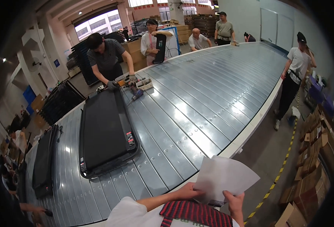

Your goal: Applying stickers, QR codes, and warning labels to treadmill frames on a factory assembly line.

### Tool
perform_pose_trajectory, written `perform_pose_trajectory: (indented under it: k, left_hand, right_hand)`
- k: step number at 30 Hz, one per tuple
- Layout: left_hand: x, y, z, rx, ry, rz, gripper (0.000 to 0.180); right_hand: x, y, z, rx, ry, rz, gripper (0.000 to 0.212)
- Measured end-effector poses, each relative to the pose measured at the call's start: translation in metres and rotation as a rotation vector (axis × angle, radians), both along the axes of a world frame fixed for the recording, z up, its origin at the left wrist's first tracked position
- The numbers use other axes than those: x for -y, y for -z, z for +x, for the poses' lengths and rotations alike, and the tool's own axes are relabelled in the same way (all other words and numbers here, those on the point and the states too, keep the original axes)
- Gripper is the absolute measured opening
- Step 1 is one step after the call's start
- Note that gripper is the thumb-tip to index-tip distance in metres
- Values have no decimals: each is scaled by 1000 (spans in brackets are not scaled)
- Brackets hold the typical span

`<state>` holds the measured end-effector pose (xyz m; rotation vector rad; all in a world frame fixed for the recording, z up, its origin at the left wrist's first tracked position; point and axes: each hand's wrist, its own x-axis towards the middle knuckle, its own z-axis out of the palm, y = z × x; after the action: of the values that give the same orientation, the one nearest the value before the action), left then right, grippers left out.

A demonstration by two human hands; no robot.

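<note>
White paper sheets (227, 176), fanned slightly apart, are held in front of my body at the near edge of the metal table. Closed at the left edge of the sheets is my left hand (186, 191), its fingertips partly hidden by the paper. My right hand (234, 201) grips their lower right part, with the thumb on top and the other fingers mostly out of sight behind. Beyond and to the left, a black rectangular framed panel (102, 130) with small labels lies on the table, apart from both hands.
A long ribbed metal roller table (182, 109) spans the middle. Across it, a co-worker (106, 56) in grey gloves leans beside a power drill (136, 94) and a parts tray (144, 84). Another black panel (45, 162) lies left. Cardboard boxes (308, 185) line the right, past yellow-black floor tape (278, 172).
</note>
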<state>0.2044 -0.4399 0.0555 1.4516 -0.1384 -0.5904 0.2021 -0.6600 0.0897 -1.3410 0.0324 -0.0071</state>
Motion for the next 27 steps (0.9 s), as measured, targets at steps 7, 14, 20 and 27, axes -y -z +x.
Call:
perform_pose_trajectory:
  k: [7, 14, 20, 27]
  left_hand:
    - [52, 5, 18, -33, -444, -82, 29]
    - [140, -2, 26, -28, -799, 102, 29]
    - [183, -19, 12, -67, -912, 125, 28]
    - [180, -6, -52, -54, -1175, 120, 26]
  right_hand:
    - [42, 5, 87, 97, -348, -269, 25]
    - [94, 3, 140, 4, -644, -79, 41]
    - [111, 28, 145, 69, -700, -142, 46]
    - [81, 13, 100, 138, -836, -193, 49]
